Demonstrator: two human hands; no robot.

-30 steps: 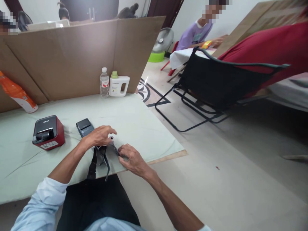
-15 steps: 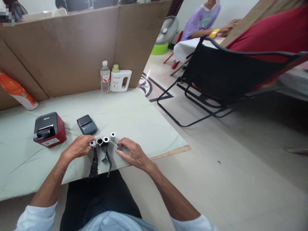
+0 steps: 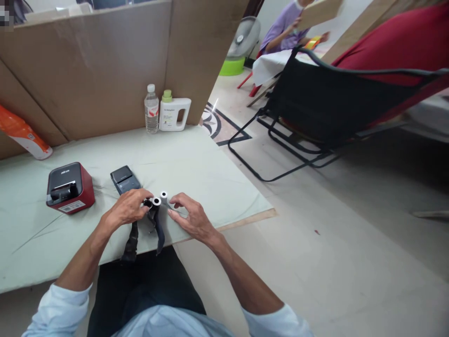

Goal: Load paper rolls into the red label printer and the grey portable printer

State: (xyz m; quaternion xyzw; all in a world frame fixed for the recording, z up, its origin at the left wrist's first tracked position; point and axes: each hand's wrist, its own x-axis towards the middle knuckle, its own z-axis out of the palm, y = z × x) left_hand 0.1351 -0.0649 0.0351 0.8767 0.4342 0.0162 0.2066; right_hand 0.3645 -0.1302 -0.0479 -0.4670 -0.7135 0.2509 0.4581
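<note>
My left hand [image 3: 126, 208] lies curled over a small roll at the near edge of the pale green table [image 3: 196, 168], its fingertips against a dark roll [image 3: 148, 203]. Beside that stand a grey roll [image 3: 156, 201] and a white roll [image 3: 163, 195]. Two dark strips [image 3: 132, 241] run from the rolls and hang over the table edge. My right hand [image 3: 189, 217] rests just right of the white roll, fingers spread, fingertips on the tabletop. Whether it pinches anything is hidden.
A red-and-black label printer [image 3: 70, 187] and a small dark printer [image 3: 124, 179] sit left of the hands. A water bottle [image 3: 151, 108], white jug [image 3: 173, 113] and orange packet [image 3: 23, 133] stand by the cardboard wall [image 3: 105, 70]. A black folding chair [image 3: 326, 107] and other people are to the right.
My left hand slid right over the leftmost roll, which showed half a second ago. The right hand shifted slightly toward the white roll. The view tilted down a little.
</note>
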